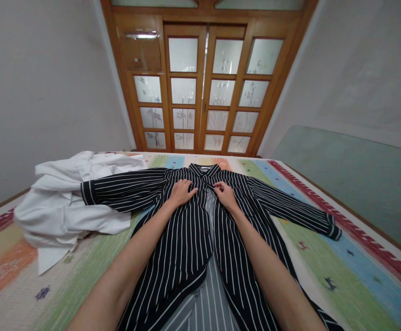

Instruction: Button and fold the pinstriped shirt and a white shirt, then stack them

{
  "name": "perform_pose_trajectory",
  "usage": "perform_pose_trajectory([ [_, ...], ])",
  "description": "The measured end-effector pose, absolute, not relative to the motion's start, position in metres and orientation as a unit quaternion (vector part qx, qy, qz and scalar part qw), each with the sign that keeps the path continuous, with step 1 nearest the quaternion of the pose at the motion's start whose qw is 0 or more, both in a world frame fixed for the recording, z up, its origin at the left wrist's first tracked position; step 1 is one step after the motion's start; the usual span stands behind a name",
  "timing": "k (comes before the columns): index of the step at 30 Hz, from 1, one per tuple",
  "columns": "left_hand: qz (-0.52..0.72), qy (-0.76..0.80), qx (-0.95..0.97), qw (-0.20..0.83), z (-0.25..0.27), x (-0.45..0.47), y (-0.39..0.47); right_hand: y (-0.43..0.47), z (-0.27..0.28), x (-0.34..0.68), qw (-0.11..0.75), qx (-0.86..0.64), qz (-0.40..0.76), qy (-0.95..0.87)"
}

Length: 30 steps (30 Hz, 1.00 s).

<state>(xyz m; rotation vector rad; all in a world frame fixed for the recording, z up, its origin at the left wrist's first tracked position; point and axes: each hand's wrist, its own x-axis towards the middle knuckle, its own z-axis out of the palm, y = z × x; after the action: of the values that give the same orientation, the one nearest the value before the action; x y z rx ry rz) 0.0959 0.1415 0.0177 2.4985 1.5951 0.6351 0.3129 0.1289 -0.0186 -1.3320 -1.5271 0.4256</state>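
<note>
A black shirt with white stripes (189, 234) lies front up, its collar at the far end and both sleeves spread sideways. Its front is parted below the upper chest, showing the greyish striped inside of the back. My left hand (183, 192) rests on the left front panel near the chest, thumb apart from the fingers. On the other side of the opening, my right hand (225, 195) pinches the edge of the right front panel just below the collar. Small buttons run down the left panel's edge.
A crumpled white cloth (62, 207) lies at the left, partly under a striped sleeve cuff. Beneath everything spreads a colourful patterned cover (324, 271). A pale green board (352, 170) stands along the right side. Wooden glass-paned doors (202, 87) rise at the far end between walls.
</note>
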Motion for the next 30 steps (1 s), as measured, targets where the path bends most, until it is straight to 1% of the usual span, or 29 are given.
perform_pose_trajectory([
  [3, 0.236, 0.501, 0.829, 0.078, 0.024, 0.116, 0.133, 0.13, -0.019, 0.314, 0.526, -0.546, 0.192, -0.623],
  [8, 0.181, 0.527, 0.825, 0.095, 0.026, 0.14, 0.127, 0.132, -0.02, 0.315, 0.546, -0.527, 0.221, -0.613],
  [11, 0.181, 0.565, 0.795, 0.123, 0.025, 0.14, 0.131, 0.133, -0.021, 0.315, 0.549, -0.527, 0.23, -0.608],
  [16, 0.243, 0.58, 0.747, 0.214, 0.027, 0.127, 0.144, 0.132, -0.019, 0.314, 0.537, -0.532, 0.23, -0.613],
  [20, 0.262, 0.582, 0.732, 0.24, 0.032, 0.12, 0.15, 0.131, -0.017, 0.314, 0.523, -0.546, 0.225, -0.615],
  [25, 0.299, 0.577, 0.692, 0.314, 0.033, 0.12, 0.153, 0.13, -0.016, 0.313, 0.518, -0.55, 0.221, -0.617],
  [30, 0.341, 0.559, 0.676, 0.339, 0.039, 0.125, 0.155, 0.13, -0.017, 0.313, 0.512, -0.548, 0.205, -0.629],
])
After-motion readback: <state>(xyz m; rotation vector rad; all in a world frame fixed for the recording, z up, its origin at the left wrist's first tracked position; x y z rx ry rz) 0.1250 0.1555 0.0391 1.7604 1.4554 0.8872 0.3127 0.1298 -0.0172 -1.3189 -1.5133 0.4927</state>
